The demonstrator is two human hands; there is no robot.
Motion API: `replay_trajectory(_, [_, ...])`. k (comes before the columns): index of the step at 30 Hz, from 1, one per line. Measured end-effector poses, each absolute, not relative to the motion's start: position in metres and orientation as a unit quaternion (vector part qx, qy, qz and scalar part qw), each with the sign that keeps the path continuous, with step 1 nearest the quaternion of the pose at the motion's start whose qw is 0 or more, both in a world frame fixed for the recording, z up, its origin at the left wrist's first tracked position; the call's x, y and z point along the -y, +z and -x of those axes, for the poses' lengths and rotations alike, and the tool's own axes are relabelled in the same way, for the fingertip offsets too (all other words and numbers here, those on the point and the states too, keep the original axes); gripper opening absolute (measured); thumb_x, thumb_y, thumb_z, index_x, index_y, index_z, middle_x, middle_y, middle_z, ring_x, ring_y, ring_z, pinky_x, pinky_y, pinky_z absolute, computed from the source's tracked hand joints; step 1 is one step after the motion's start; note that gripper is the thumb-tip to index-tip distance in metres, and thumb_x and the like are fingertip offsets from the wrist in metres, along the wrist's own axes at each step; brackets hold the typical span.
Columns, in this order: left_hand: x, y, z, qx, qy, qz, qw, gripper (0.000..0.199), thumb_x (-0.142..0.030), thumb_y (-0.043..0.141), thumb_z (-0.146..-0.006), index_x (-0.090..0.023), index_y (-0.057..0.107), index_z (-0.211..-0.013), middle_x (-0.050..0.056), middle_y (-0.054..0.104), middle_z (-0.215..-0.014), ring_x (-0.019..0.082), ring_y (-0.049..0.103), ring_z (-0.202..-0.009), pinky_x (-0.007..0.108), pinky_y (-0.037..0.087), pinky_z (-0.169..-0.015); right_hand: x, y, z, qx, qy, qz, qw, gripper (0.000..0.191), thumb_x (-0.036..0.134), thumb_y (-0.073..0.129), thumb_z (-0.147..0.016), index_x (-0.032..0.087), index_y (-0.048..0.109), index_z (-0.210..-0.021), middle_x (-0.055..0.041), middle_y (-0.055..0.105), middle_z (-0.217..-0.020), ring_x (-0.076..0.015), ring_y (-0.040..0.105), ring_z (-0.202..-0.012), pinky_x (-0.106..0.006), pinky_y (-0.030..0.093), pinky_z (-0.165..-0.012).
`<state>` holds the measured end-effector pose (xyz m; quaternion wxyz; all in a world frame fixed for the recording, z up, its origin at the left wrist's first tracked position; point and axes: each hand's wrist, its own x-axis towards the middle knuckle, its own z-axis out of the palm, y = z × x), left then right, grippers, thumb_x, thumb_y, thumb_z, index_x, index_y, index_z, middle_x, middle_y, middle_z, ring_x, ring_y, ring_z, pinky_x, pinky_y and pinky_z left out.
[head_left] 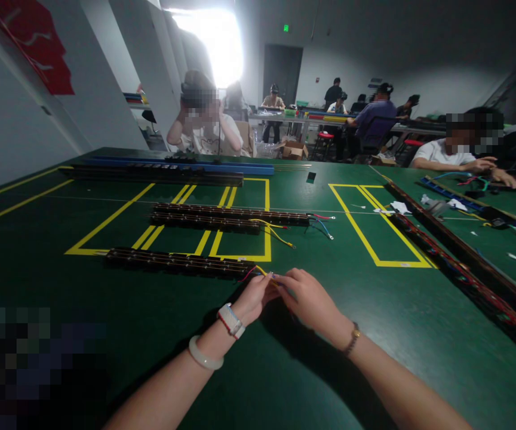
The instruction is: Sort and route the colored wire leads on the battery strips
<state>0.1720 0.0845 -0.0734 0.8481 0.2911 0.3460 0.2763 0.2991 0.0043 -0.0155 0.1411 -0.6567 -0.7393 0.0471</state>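
Observation:
A long black wired strip (177, 263) lies on the green table in front of me, with yellow wires (261, 270) and a thin red wire (248, 273) coming from its right end. My left hand (253, 298) is closed in a pinch on the yellow wires just beyond that end. Meeting it fingertip to fingertip, my right hand (309, 301) is also closed on the wires. The wire ends between the fingers are mostly hidden. Farther back lie more black strips (222, 218), with red, yellow and blue leads (323, 229) ending in small terminals.
Yellow tape lines (267, 221) mark the green table (419, 358). Black and blue rails (163, 172) lie at the back left. Wire-filled strips (459, 275) run diagonally on the right, near white paper scraps (400, 207). People sit across the table and at the right.

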Motion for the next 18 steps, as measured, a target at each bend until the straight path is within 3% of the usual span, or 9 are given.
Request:
replay_trajectory(4, [-0.085,-0.077,-0.175,-0.300,0.279,-0.249,0.878,0.019,-0.020,0.044,-0.094,-0.008,0.058,-0.089,0.014,0.067,-0.096,0.020,0.065,-0.090,0.034,0.051,-0.085,0.008,-0.006,-0.308,0.678,0.054,0.720,0.139,0.031,0.047,0.051,-0.089,0.017,0.061,-0.093,-0.0071,0.060,-0.089,-0.0196,0.056,-0.085,-0.030,0.040,-0.074])
replay_trajectory(6, [-0.085,-0.077,-0.177,-0.294,0.282,-0.245,0.880,0.020,-0.020,0.043,-0.094,-0.007,0.058,-0.092,0.015,0.066,-0.101,0.021,0.065,-0.094,0.036,0.050,-0.088,0.014,-0.009,-0.305,0.676,0.061,0.727,0.105,0.035,0.049,0.058,-0.083,0.016,0.057,-0.095,-0.0074,0.062,-0.088,-0.0216,0.058,-0.083,-0.031,0.041,-0.072])
replay_trajectory(12, [-0.082,-0.071,-0.179,-0.312,0.290,-0.259,0.867,0.018,-0.018,0.040,-0.095,-0.008,0.054,-0.097,0.017,0.065,-0.105,0.020,0.065,-0.094,0.035,0.048,-0.090,0.024,-0.027,-0.290,0.660,0.051,0.750,0.010,0.018,0.022,0.050,-0.089,0.015,0.050,-0.105,-0.0073,0.065,-0.088,-0.0204,0.063,-0.078,-0.029,0.041,-0.065])
replay_trajectory(15, [-0.081,-0.073,-0.179,-0.314,0.286,-0.270,0.864,0.014,-0.020,0.043,-0.094,-0.010,0.052,-0.091,0.015,0.066,-0.098,0.020,0.066,-0.090,0.033,0.048,-0.088,0.029,-0.034,-0.284,0.682,0.013,0.732,-0.009,0.035,0.008,0.044,-0.087,0.014,0.042,-0.121,-0.0043,0.065,-0.080,-0.0177,0.062,-0.068,-0.028,0.038,-0.058])
replay_trajectory(18, [-0.081,-0.080,-0.181,-0.306,0.289,-0.281,0.862,0.016,-0.028,0.047,-0.092,-0.013,0.050,-0.087,0.012,0.066,-0.088,0.019,0.066,-0.084,0.032,0.048,-0.083,0.034,-0.028,-0.279,0.731,-0.047,0.681,-0.006,0.042,0.000,0.045,-0.081,0.013,0.041,-0.121,-0.0040,0.063,-0.078,-0.0172,0.060,-0.068,-0.029,0.039,-0.061])
